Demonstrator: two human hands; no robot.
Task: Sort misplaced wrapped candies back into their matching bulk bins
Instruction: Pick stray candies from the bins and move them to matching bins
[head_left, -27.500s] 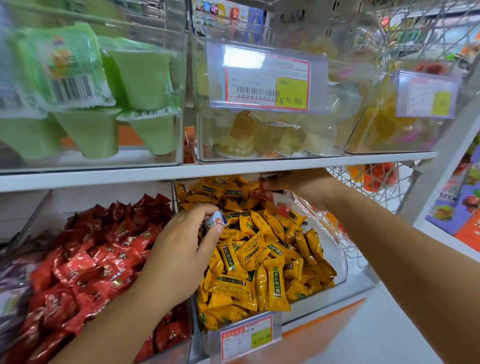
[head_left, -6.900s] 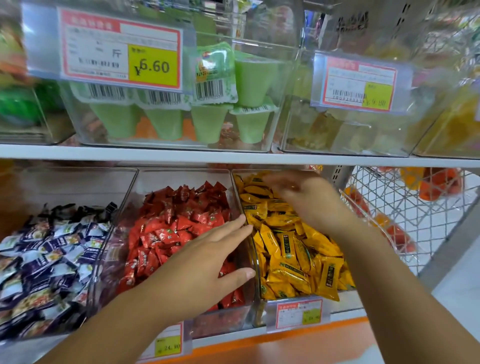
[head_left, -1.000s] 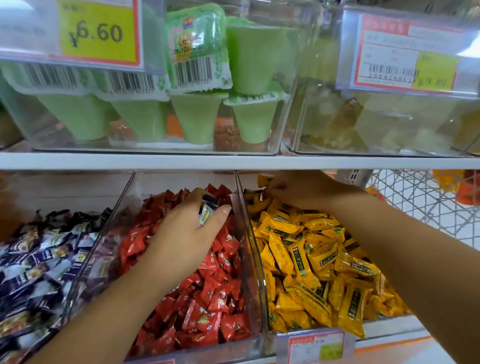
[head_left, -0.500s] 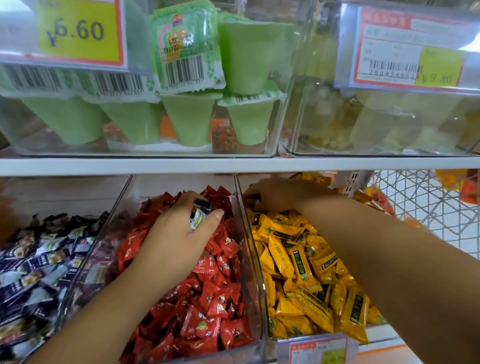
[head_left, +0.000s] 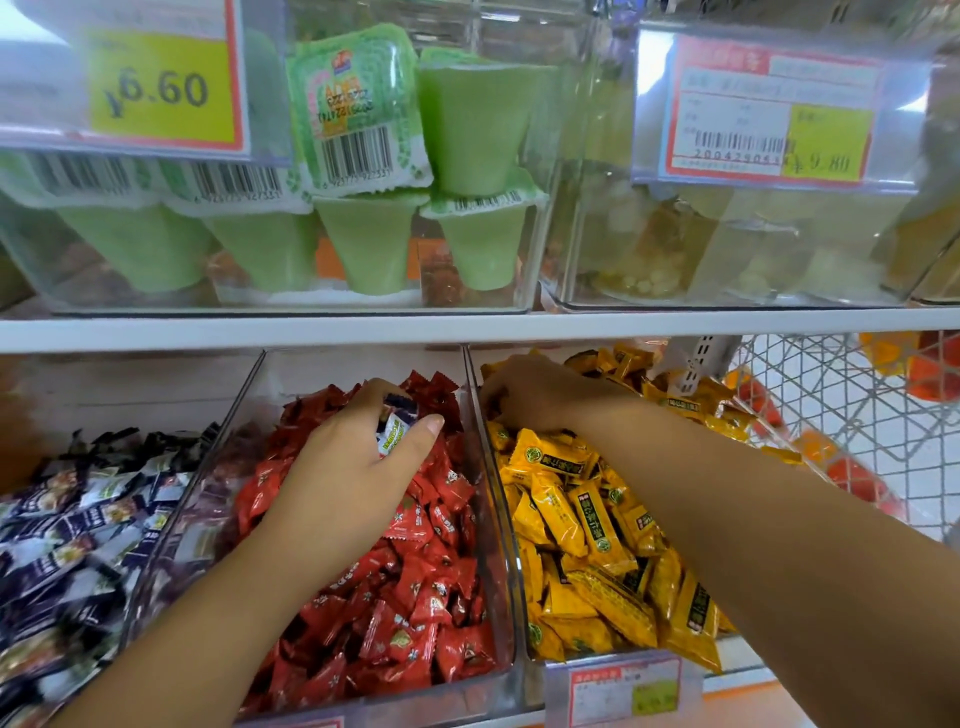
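**Stray blue candy pinched over the red bin**

We're at a shop display: a white shelf board (head_left: 467, 328) runs straight across, and a white wire basket (head_left: 841, 410) stands off to the right. Above the board, a clear plastic upper bin (head_left: 156, 305) holds green jelly cups (head_left: 470, 130) behind a yellow 6.60 price tag (head_left: 161, 88). Just beside it, a second clear upper bin (head_left: 727, 301) of pale yellowish cups (head_left: 644, 260) carries a 9.80 price tag (head_left: 769, 109).

Below the board, three bins sit side by side. Dark blue-and-white wrapped candies (head_left: 67, 519) fill the left one, red wrapped candies (head_left: 415, 623) the middle clear bin (head_left: 223, 431), and yellow wrapped candies (head_left: 571, 519) the right one.

The left hand (head_left: 353, 462) sits over the red pile, thumb and fingers pinching one small blue-and-white wrapped candy (head_left: 396, 427). The right hand (head_left: 524, 395) is down at the back of the yellow pile, fingers buried among wrappers; whether it grips anything, can't tell. The hands are apart, in neighbouring bins.
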